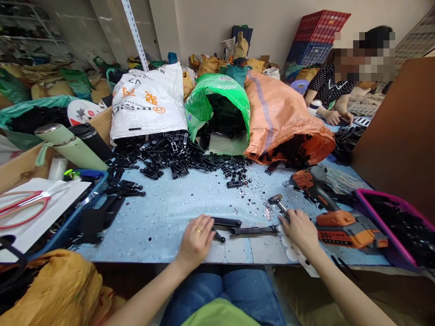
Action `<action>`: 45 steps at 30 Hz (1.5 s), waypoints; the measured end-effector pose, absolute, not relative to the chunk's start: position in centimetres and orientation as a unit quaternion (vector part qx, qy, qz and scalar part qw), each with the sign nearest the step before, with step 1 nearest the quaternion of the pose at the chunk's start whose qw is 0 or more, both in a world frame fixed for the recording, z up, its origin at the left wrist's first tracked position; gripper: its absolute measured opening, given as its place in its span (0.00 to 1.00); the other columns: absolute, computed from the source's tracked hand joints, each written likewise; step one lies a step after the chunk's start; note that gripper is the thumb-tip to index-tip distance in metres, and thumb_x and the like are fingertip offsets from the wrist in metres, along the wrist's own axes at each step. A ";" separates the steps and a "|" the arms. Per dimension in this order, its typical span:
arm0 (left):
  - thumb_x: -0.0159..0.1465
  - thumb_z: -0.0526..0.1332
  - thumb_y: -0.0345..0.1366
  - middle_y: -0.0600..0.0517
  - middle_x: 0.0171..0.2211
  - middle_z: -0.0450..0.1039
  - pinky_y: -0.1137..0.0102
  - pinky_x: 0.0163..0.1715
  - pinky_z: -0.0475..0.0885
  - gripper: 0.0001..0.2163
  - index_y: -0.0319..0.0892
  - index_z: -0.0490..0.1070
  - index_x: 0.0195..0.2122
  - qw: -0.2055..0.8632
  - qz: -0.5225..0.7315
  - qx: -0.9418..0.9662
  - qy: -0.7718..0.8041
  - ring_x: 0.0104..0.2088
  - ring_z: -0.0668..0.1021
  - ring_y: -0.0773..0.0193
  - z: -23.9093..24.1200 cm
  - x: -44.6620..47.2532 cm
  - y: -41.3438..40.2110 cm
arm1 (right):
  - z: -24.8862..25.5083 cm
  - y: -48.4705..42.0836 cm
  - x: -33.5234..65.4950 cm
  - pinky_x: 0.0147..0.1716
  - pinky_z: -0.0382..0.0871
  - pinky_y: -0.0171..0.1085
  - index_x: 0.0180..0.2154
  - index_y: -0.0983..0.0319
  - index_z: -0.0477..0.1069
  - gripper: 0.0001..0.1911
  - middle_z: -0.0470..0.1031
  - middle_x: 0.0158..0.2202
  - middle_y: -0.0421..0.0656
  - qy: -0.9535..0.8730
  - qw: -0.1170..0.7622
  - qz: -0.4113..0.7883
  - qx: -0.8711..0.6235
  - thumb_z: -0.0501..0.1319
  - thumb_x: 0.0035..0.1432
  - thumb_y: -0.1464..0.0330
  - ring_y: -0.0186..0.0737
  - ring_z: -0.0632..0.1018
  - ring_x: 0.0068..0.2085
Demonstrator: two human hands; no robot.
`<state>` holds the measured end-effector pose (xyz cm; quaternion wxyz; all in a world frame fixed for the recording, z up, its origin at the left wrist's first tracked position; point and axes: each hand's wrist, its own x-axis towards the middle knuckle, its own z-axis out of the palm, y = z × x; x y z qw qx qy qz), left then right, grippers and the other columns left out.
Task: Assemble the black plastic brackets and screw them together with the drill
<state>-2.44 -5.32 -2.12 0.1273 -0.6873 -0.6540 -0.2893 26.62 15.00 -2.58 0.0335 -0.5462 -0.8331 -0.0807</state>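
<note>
My left hand (196, 240), wearing a ring, is closed over black plastic parts at the front of the table. A long black plastic bar (226, 222) sticks out from under its fingers to the right, and a shorter piece with a round end (220, 238) shows below it. My right hand (301, 230) is wrapped round the handle of a small hammer (276, 199), whose head points away to the left. Between my hands lies a forked black part (256, 230). Next to my right hand rests an orange and black cordless drill (340, 217).
Black parts spill from a white sack (149, 104), a green sack (224, 90) and an orange sack (282, 113). At left are a blue basket (105, 181), scissors (30, 203) and a green bottle (73, 147). A pink-rimmed bin (387, 197) stands right. Another person (335, 86) sits beyond.
</note>
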 end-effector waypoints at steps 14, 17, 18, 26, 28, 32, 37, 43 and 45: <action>0.61 0.48 0.56 0.38 0.64 0.42 0.57 0.61 0.48 0.38 0.31 0.44 0.63 -0.067 -0.206 -0.715 -0.665 0.64 0.44 0.52 -3.5 1.6 -4.3 | 6.2 10.7 19.8 0.22 0.57 0.32 0.29 0.60 0.62 0.21 0.67 0.20 0.39 -0.859 0.099 0.187 -0.467 0.43 0.63 0.53 0.36 0.69 0.22; 0.61 0.48 0.56 0.38 0.64 0.44 0.57 0.61 0.48 0.38 0.31 0.45 0.62 -0.072 -0.214 -0.711 -0.666 0.64 0.45 0.51 -3.5 1.7 -4.3 | 9.0 6.9 15.4 0.21 0.57 0.31 0.32 0.59 0.62 0.20 0.66 0.20 0.38 -0.868 0.159 0.229 -0.412 0.41 0.64 0.54 0.34 0.68 0.21; 0.60 0.49 0.56 0.37 0.63 0.45 0.56 0.61 0.48 0.38 0.30 0.46 0.62 -0.075 -0.218 -0.710 -0.665 0.64 0.47 0.51 -3.5 1.8 -4.2 | 9.1 5.7 14.1 0.21 0.56 0.31 0.34 0.59 0.61 0.19 0.67 0.20 0.38 -0.873 0.161 0.218 -0.406 0.40 0.65 0.55 0.34 0.68 0.21; 0.59 0.51 0.56 0.36 0.62 0.49 0.56 0.60 0.49 0.39 0.30 0.48 0.61 -0.066 -0.217 -0.717 -0.659 0.63 0.50 0.49 -3.5 1.8 -4.5 | 6.7 4.7 12.2 0.20 0.49 0.32 0.36 0.58 0.61 0.19 0.71 0.23 0.39 -0.915 0.017 0.113 -0.386 0.39 0.66 0.56 0.37 0.71 0.21; 0.60 0.49 0.56 0.37 0.63 0.47 0.57 0.60 0.49 0.38 0.30 0.46 0.62 -0.046 -0.208 -0.723 -0.657 0.63 0.48 0.50 -3.4 1.5 -4.5 | 7.1 7.4 14.3 0.20 0.50 0.32 0.36 0.59 0.62 0.21 0.70 0.22 0.39 -0.888 0.040 0.078 -0.452 0.38 0.65 0.54 0.37 0.70 0.20; 0.66 0.47 0.43 0.40 0.59 0.57 0.59 0.59 0.51 0.24 0.33 0.55 0.59 0.010 -0.186 -0.742 -0.644 0.61 0.57 0.55 -3.4 0.3 -3.9 | 5.4 14.0 20.2 0.23 0.55 0.34 0.34 0.61 0.66 0.24 0.73 0.26 0.44 -0.852 0.011 0.000 -0.524 0.39 0.64 0.54 0.39 0.72 0.24; 0.65 0.51 0.42 0.40 0.52 0.67 0.60 0.51 0.61 0.22 0.34 0.58 0.56 0.039 -0.147 -0.789 -0.595 0.51 0.69 0.55 -2.7 -1.5 -2.1 | 0.0 14.8 23.5 0.41 0.61 0.43 0.47 0.64 0.66 0.30 0.71 0.44 0.53 -0.924 0.073 -0.061 -0.371 0.47 0.57 0.47 0.50 0.71 0.45; 0.64 0.50 0.48 0.44 0.33 0.73 0.66 0.31 0.68 0.20 0.36 0.70 0.40 0.008 -0.107 -0.778 -0.619 0.36 0.74 0.56 -1.0 -2.5 0.3 | -2.1 12.0 20.7 0.30 0.59 0.36 0.27 0.62 0.67 0.28 0.71 0.28 0.46 -0.973 0.054 0.002 -0.224 0.48 0.56 0.45 0.40 0.71 0.30; 0.66 0.44 0.49 0.45 0.27 0.72 0.68 0.26 0.66 0.22 0.38 0.70 0.29 -0.005 -0.141 -0.765 -0.628 0.30 0.74 0.59 0.6 -2.8 -0.2 | -0.3 12.2 20.3 0.26 0.55 0.35 0.24 0.62 0.64 0.29 0.68 0.24 0.44 -0.977 0.077 0.045 -0.195 0.44 0.57 0.45 0.38 0.68 0.26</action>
